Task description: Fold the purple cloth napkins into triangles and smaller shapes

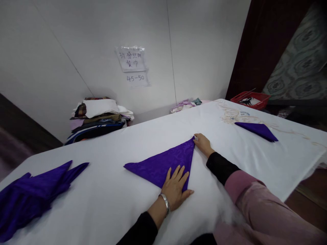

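Note:
A purple cloth napkin (163, 162), folded into a triangle, lies on the white tablecloth (107, 197) in front of me. My left hand (176, 187), with a silver bracelet at the wrist, rests flat on its near corner, fingers spread. At the far right corner, my right hand (203, 143) pinches the napkin's tip between thumb and fingers. Off to the right lies another purple napkin (257, 130), folded into a smaller, narrow shape. Several loose purple napkins (35, 194) lie in a rumpled heap on the left.
Behind the table's far edge, a stack of folded clothes (100, 117) stands at left, with a smaller cloth pile (185, 106) near the middle. A red basket (250, 100) sits at the far right. Handwritten paper signs (133, 66) are stuck to the pale wall.

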`<state>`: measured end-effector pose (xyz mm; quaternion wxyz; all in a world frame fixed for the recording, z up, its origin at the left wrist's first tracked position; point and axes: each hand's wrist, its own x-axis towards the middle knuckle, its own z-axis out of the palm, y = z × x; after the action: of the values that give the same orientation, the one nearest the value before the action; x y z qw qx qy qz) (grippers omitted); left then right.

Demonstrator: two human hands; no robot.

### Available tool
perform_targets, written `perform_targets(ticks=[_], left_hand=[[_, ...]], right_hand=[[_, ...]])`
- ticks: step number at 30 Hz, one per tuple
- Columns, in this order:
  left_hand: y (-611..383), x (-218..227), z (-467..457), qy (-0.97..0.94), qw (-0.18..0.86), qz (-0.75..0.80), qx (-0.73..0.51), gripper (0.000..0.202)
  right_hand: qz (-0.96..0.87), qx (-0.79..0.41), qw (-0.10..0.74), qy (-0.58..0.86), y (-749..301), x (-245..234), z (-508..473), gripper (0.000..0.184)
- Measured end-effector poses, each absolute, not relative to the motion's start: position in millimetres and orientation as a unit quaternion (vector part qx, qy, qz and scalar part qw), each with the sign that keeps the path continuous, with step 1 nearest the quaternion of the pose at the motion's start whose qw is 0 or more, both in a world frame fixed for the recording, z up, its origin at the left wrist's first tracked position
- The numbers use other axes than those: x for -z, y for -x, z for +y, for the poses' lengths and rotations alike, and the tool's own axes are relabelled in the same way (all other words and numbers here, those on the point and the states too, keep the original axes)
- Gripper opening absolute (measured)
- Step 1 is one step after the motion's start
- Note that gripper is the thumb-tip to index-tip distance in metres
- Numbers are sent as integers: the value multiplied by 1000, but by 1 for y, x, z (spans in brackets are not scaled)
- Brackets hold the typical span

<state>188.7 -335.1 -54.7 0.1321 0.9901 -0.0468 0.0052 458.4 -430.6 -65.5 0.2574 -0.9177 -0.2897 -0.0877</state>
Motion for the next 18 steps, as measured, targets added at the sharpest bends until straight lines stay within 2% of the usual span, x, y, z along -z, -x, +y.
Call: perform_targets(ticks=[6, 11, 14, 18], left_hand=[[-188, 53, -335, -991, 128, -48, -8, 65], [-188, 53, -336, -991, 122, -48, -8, 66], [-189, 53, -335, -991, 123, -48, -12, 65], [-189, 54, -336, -990, 136, -38, -22, 64]], right_hand=[[-288, 93, 245, 921, -459, 63, -431, 33], [-318, 112, 239, 911, -444, 50, -431, 42], [-445, 112, 229, 859, -402, 35, -429, 49], [-626, -15, 232, 744, -328, 23, -421, 62]])
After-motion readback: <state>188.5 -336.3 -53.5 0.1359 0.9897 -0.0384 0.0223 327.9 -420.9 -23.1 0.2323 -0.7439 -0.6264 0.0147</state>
